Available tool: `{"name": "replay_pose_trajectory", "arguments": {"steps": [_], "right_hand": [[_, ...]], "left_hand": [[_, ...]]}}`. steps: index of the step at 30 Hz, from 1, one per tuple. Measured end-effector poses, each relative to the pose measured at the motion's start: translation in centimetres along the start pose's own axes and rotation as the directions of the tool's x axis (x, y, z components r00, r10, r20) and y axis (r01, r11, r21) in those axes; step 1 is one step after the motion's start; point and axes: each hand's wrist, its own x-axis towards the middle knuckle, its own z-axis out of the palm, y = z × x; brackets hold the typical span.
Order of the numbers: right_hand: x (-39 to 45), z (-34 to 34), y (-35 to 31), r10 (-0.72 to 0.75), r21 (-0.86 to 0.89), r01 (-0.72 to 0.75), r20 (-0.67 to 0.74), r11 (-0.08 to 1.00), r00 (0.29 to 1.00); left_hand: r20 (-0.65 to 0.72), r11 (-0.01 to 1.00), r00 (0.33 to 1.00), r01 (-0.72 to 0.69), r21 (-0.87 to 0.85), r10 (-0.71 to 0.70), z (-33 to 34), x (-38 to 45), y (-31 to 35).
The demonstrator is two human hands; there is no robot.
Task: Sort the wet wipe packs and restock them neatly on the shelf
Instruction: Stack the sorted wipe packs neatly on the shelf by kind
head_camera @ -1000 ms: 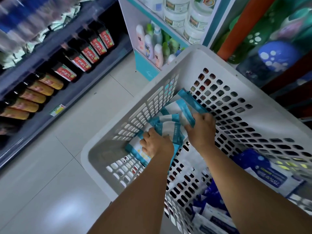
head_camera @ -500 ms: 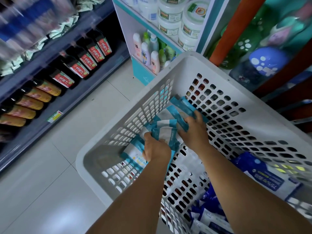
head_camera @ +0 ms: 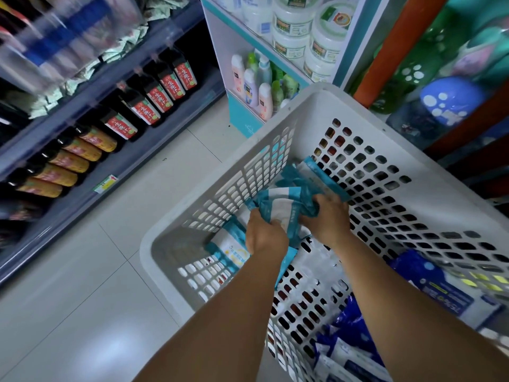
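Note:
Both my hands reach into a white perforated plastic basket. Several teal-and-white wet wipe packs lie bunched at its far left corner. My left hand grips the near side of the bunch and my right hand grips its right side. One teal pack lies lower, partly under my left hand. Another teal pack leans against the far wall. Dark blue wet wipe packs lie at the near right end of the basket.
A grey shelf on the left holds rows of dark sauce bottles. A teal-trimmed rack ahead carries lotion bottles and white tubs. Green and blue plastic goods stand at the right. Pale floor tiles lie to the left of the basket.
My two hands have drawn closer together, bunching the teal packs between them. The view has shifted slightly, so the basket sits lower in the frame.

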Motion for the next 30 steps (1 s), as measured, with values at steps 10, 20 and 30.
{"name": "replay_pose_trajectory", "arguments": {"steps": [10, 20, 30], "right_hand": [[-6.9, -4.4, -1.9, 0.121, 0.438, 0.012, -0.273, 0.899, 0.954], [-14.7, -13.0, -10.1, 0.044, 0.437, 0.202, -0.491, 0.877, 0.870], [-20.9, -14.9, -26.6, -0.140, 0.451, 0.398, -0.504, 0.799, 0.852]], "left_hand": [[0.063, 0.975, 0.976, -0.204, -0.087, 0.210, -3.1, -4.7, 2.3], [0.013, 0.826, 0.855, -0.497, -0.265, 0.519, -12.6, -11.4, 6.1], [-0.135, 0.647, 0.784, -0.585, -0.488, 0.606, -31.4, -13.8, 7.2]]}}
